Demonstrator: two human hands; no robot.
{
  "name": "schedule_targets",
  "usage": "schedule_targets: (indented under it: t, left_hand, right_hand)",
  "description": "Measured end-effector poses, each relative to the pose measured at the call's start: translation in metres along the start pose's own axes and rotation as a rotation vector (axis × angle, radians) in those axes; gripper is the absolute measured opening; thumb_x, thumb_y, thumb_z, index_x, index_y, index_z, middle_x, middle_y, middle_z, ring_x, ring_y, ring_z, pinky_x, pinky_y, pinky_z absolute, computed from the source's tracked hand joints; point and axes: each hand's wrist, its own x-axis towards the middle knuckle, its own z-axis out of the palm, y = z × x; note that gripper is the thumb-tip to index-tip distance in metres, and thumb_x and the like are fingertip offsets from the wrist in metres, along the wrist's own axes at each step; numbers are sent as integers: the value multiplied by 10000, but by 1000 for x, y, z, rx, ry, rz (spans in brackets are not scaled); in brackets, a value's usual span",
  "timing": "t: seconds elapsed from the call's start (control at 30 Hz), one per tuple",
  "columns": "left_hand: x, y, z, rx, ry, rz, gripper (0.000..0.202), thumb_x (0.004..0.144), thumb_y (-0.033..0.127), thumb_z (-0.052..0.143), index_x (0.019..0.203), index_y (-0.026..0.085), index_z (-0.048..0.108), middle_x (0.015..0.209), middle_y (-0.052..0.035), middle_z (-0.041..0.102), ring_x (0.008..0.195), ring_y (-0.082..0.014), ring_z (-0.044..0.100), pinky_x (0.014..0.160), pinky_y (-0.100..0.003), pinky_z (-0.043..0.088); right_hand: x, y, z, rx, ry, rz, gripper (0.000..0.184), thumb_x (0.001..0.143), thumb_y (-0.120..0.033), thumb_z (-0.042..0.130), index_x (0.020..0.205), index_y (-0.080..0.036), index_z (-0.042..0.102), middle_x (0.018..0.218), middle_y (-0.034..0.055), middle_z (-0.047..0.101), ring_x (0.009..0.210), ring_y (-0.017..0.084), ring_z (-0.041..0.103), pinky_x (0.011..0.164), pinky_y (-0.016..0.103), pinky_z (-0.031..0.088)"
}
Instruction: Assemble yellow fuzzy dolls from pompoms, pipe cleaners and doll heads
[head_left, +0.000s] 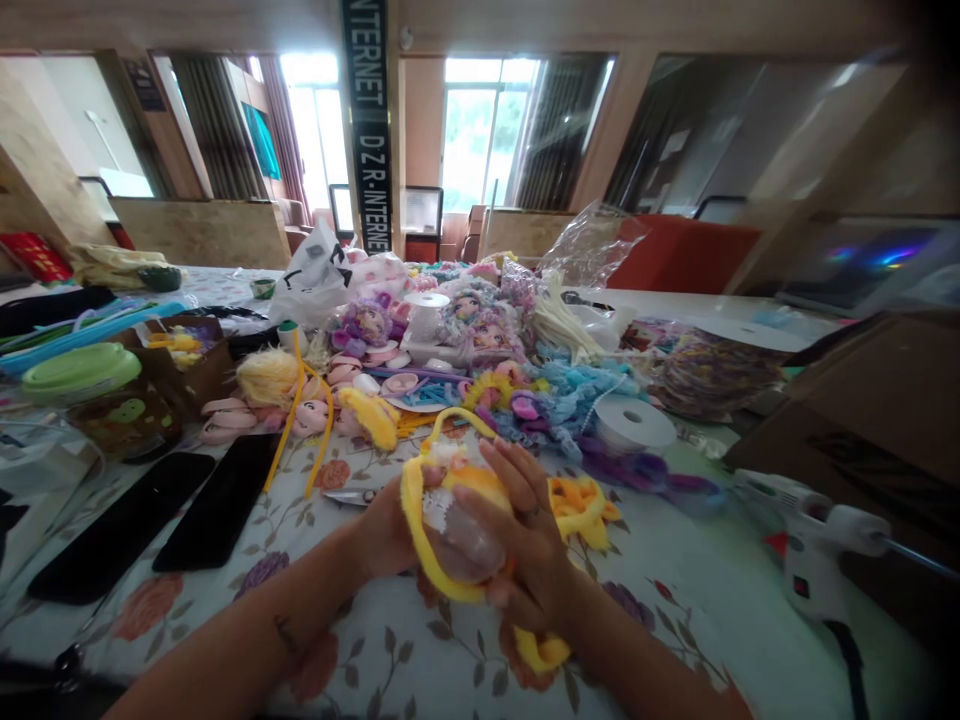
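Both hands meet over the table around a pale, rounded, shiny piece [469, 535], its kind unclear. A yellow fuzzy strip [414, 525] loops around it. My left hand [391, 522] is closed on the left side, fingers partly hidden behind the piece and strip. My right hand [536, 535] curls over the right side, fingers bent against the piece. More of the yellow strip trails out below the right hand and lies in a looped heap [581, 510] beside it. Partly hidden by the left forearm, scissors [351, 495] rest on the flowered tablecloth [375, 640].
A glue gun [806, 535] stands at the right, near a cardboard box [862, 420]. A white spool [634, 424] and piled doll heads, yarn and ribbons fill the far side. Two black phones [120, 525] and a green-lidded jar [112, 405] are at the left.
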Motion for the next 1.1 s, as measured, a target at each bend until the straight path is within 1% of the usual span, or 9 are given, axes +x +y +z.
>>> schedule_targets:
  t: [0.3,0.4,0.47,0.53,0.6,0.7,0.8,0.93,1.1]
  left_hand:
    - [3,1,7,-22,-8,32,340,778,334,531,955,73,660,795,-112,709,742,-241,661,726,-328,477]
    - [4,2,9,-25,3,47,378,807,359,498,999,66,641,850,-129,709,793,-266,661,767,-368,474]
    - [5,2,9,-32,20,39,414,824,371,478,1051,56,622,940,-152,703,861,-284,656,790,-387,472]
    - [5,1,8,-41,37,36,419,829,362,477,1084,58,611,982,-155,698,885,-282,654,796,-382,472]
    - [6,0,7,-40,24,51,414,831,352,485,1102,64,608,988,-151,698,878,-272,657,798,-371,472]
    - [6,-2,5,-2,-36,56,444,842,333,475,1182,64,573,1099,-165,665,990,-281,631,870,-383,451]
    - [5,-4,3,53,-40,45,482,834,318,482,1245,73,534,1189,-160,624,1086,-291,591,933,-392,419]
    - [3,-5,2,85,29,51,441,809,326,513,1163,75,594,1054,-141,678,979,-275,631,856,-353,454]
    - [4,-2,5,-27,61,10,338,765,291,550,1014,85,647,871,-112,702,803,-236,653,796,-343,465]
  right_hand:
    - [4,5,1,74,5,202,619,915,-592,209,1392,-241,387,1540,100,175,1393,373,170,1071,604,201]
    - [5,5,0,78,5,246,674,903,-620,205,1431,-215,311,1531,120,190,1393,367,175,1075,595,214]
    - [5,4,-2,92,73,271,701,898,-625,225,1459,-204,235,1519,129,213,1384,364,203,1073,591,231]
    - [6,2,-4,95,165,259,692,898,-614,246,1463,-215,218,1512,119,232,1371,365,235,1066,594,248]
    - [5,0,-5,62,184,183,660,897,-605,245,1442,-234,280,1514,101,231,1360,373,255,1056,599,255]
    - [4,-3,-3,9,52,46,648,887,-621,231,1386,-243,397,1525,96,213,1343,390,279,1052,611,232]
    - [4,-3,0,46,-13,51,613,890,-605,258,1355,-251,441,1521,99,229,1336,395,292,1049,620,234]
    - [4,-1,2,97,18,126,573,906,-574,266,1346,-260,456,1513,90,253,1353,381,265,1044,612,263]
    - [4,3,3,104,0,210,591,918,-581,225,1355,-248,444,1511,95,253,1372,362,232,1065,594,247]
